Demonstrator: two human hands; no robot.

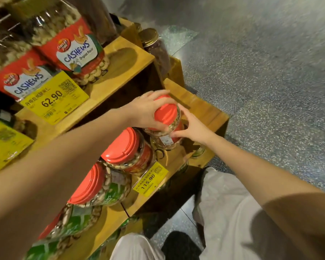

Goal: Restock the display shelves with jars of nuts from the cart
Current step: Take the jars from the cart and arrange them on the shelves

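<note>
Both hands on one jar right now. My left hand point(148, 107) sits over the top of the clear plastic jar of nuts point(170, 117), fingers spread and curled down over its red ribbed lid, thumb hooked under the near rim, so that is a firm clasp from above. My right hand point(192, 126) comes in from the side, thumb pressed on the white barcode sticker and the fingers wrapped round the far wall of the jar, gripping it too.

The jar is at the right end of the lower wooden display shelf point(208, 111), tipped a little toward me, its base down by the board; I cannot tell whether it bears on the wood.

Just to its left stands a second red-lidded jar with a red label point(124, 147), close beside it, and further left a red-lidded jar with a green label point(99, 186). A yellow price tag reading 115.90 point(150, 179) hangs on the shelf's front edge below them.

One step up, two big cashew jars with red labels point(77, 51) stand behind a yellow price tag reading 62.90 point(54, 96). At the back, a gold-lidded jar of dark contents point(154, 45). Speckled grey floor point(261, 91) to the right, my white trousers point(223, 203) below.
</note>
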